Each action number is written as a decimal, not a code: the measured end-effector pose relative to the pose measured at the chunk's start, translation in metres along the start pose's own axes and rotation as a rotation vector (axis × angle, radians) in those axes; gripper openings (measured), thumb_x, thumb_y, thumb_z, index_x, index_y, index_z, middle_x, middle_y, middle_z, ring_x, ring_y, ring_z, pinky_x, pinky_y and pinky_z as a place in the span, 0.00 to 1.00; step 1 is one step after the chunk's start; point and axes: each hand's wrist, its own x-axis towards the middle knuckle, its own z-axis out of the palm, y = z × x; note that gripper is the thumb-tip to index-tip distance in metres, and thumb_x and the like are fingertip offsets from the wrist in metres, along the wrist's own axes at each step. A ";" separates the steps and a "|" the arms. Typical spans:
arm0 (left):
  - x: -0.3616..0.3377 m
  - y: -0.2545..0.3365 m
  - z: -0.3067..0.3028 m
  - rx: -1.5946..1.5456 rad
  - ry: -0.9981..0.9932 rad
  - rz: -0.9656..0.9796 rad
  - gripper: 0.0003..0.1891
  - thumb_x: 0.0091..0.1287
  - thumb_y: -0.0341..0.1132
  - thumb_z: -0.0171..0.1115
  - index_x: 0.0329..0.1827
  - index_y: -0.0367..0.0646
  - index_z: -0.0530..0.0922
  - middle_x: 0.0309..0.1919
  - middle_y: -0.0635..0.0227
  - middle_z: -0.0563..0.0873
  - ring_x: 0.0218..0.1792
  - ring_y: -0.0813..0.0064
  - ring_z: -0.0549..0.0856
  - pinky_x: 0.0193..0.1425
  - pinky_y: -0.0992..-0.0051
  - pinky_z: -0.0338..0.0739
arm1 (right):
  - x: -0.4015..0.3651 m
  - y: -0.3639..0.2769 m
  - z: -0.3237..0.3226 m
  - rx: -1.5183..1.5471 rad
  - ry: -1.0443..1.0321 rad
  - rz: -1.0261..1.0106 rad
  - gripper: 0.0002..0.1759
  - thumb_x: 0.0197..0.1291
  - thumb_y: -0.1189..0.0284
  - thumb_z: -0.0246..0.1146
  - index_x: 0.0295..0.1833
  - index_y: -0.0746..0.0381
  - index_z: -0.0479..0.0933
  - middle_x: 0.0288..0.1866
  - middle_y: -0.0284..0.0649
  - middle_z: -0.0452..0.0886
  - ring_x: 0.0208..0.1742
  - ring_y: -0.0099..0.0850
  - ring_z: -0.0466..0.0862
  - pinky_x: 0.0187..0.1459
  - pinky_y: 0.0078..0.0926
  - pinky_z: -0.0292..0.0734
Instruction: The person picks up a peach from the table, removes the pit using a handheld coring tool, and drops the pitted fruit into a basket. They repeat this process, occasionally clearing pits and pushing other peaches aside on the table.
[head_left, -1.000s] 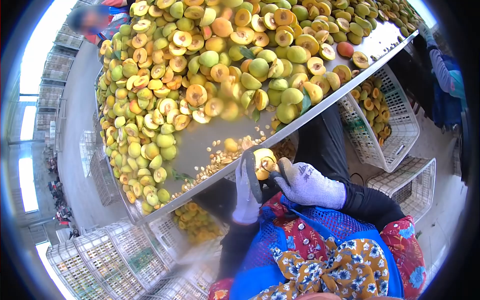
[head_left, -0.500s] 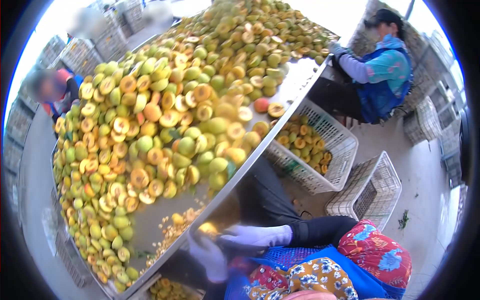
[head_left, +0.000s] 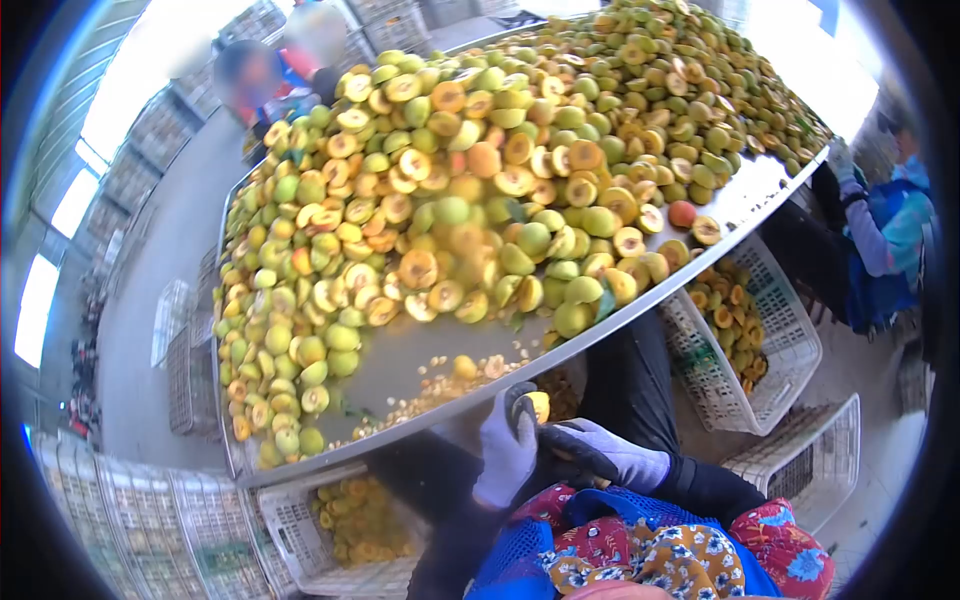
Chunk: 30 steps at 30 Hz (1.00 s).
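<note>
While the left hand (head_left: 505, 455), in a pale glove, rises upright from a dark sleeve with its fingers curled over at the top, it grips a yellow fruit half (head_left: 538, 405) just below the near edge of the metal table (head_left: 400, 350). The fruit half sits at the fingertips, cut face turned to the right. The right hand (head_left: 605, 455), in a grey glove with dark fingertips, lies nearly level, its forearm coming in from the right over a flowered apron. Its fingers point left at the fruit half and bunch close to it. Whether it clasps anything I cannot tell.

On the table, a big pile of fruit (head_left: 500, 180), green whole ones and orange cut halves, fills the far and left parts. Loose pits (head_left: 435, 385) lie scattered on the bare metal near the hands.

Right of the hands, below the table edge, a white crate (head_left: 790, 350) holds cut halves, and an empty crate (head_left: 820, 460) stands nearer. A co-worker (head_left: 890, 230) in blue sits at the far right.
</note>
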 end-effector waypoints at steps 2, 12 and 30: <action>-0.001 -0.001 -0.001 -0.076 0.026 0.036 0.11 0.74 0.29 0.52 0.54 0.35 0.77 0.44 0.54 0.85 0.46 0.64 0.86 0.53 0.69 0.79 | 0.004 -0.009 0.000 0.147 -0.012 0.215 0.19 0.69 0.63 0.58 0.55 0.67 0.73 0.31 0.40 0.76 0.31 0.32 0.78 0.32 0.31 0.72; -0.014 -0.012 -0.004 -0.471 -0.050 0.008 0.19 0.80 0.42 0.45 0.56 0.34 0.76 0.44 0.60 0.85 0.46 0.70 0.85 0.54 0.71 0.78 | -0.009 0.011 -0.004 1.872 -0.251 0.788 0.23 0.75 0.52 0.52 0.50 0.65 0.71 0.16 0.26 0.63 0.12 0.16 0.61 0.14 0.13 0.61; -0.001 -0.005 -0.017 -0.227 -0.375 0.096 0.19 0.80 0.40 0.46 0.55 0.32 0.77 0.45 0.58 0.85 0.47 0.68 0.85 0.55 0.71 0.77 | -0.012 -0.006 -0.009 1.522 -0.053 0.884 0.21 0.75 0.54 0.52 0.44 0.63 0.69 0.16 0.27 0.64 0.09 0.13 0.60 0.13 0.10 0.59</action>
